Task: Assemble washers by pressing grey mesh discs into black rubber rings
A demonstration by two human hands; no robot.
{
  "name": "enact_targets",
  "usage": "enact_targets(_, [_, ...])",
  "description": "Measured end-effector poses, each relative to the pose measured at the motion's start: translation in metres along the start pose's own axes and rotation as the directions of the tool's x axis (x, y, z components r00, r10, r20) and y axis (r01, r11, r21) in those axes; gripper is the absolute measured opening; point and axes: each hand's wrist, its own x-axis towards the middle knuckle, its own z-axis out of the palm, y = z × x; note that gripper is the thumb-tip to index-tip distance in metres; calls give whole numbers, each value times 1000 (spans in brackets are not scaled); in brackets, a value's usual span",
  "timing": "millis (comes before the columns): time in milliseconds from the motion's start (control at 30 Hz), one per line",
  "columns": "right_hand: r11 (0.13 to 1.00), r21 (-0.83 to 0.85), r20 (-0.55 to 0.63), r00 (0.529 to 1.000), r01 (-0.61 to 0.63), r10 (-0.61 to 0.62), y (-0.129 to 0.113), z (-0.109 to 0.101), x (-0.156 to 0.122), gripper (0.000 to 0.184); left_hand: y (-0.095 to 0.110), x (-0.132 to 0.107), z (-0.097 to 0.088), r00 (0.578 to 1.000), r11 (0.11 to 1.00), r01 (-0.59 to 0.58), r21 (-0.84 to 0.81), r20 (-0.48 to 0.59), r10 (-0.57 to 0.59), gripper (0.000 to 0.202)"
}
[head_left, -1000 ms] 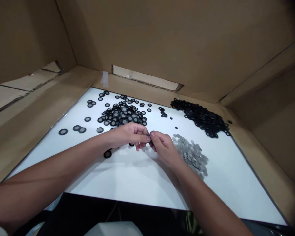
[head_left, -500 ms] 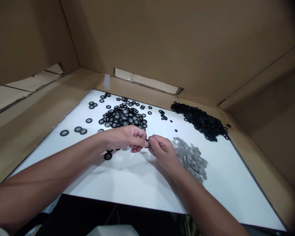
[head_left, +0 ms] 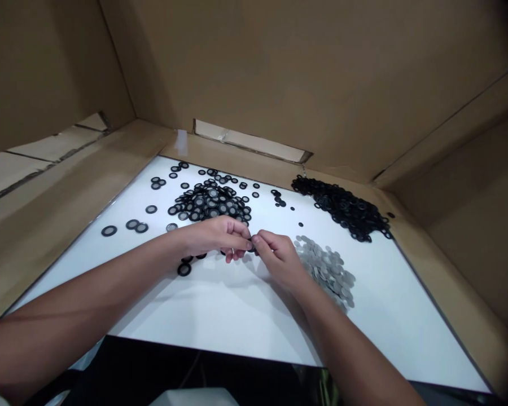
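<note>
Between the fingertips of both hands is a small black ring point(head_left: 252, 246), mostly covered by the fingers; whether a grey disc sits in it cannot be made out. My left hand point(head_left: 224, 238) pinches its left side, and my right hand point(head_left: 277, 254) pinches its right side with the thumb on top. Behind my left hand lies a heap of black rings with grey centres point(head_left: 212, 194). Just right of my right hand spreads a pile of thin grey discs point(head_left: 328, 270). Plain black rings point(head_left: 347, 207) form another pile at the far right.
The white board point(head_left: 220, 316) lies inside tall cardboard walls point(head_left: 279, 73). Ringed discs point(head_left: 109, 230) are scattered at its left side. A few small black pieces point(head_left: 278, 197) lie between the heaps at the back. A slot point(head_left: 249, 141) is cut in the back wall.
Both hands keep pinching the small ring, with slight shifts of the fingers. The whole view has moved slightly. The piles look the same.
</note>
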Motion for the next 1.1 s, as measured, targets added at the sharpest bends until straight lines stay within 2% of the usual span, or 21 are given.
enact_targets(133, [1000,2,-1,1000,-20,20,-2,-1,0,38,-1,0,0,1000,1000,-20,-15,1,20,19])
enact_targets(300, [976,194,-65,991,-103,118,-2,0,1,40,-3,1,-1,998,991,-44,-128,-44,38,20])
enact_targets(433, [956,271,-21,992,-115,126,1,1,0,42,-2,1,0,998,988,-50,-144,-32,46,20])
enact_targets(500, [966,250,-31,996,-72,82,2,-2,-1,39,-2,1,0,998,989,-57,-138,-39,52,20])
enact_targets(600, [988,155,-36,999,28,-23,1,-12,-2,22,-2,2,0,995,988,-75,-132,-79,64,20])
enact_targets(700, [990,13,-14,990,142,-141,-1,-19,-1,29,-2,2,0,993,989,-79,-128,-92,68,18])
enact_targets(800, [966,-106,-18,971,236,-239,-3,-21,-1,25,-1,2,0,996,986,-74,-149,-67,65,18])
enact_targets(900, [950,-156,-19,961,270,-277,-3,-20,-1,23,-1,1,1,997,984,-70,-164,-45,63,17])
enact_targets(1100, [939,-193,46,959,285,-281,-5,-15,-2,24,-5,4,3,997,996,-55,-76,-66,50,12])
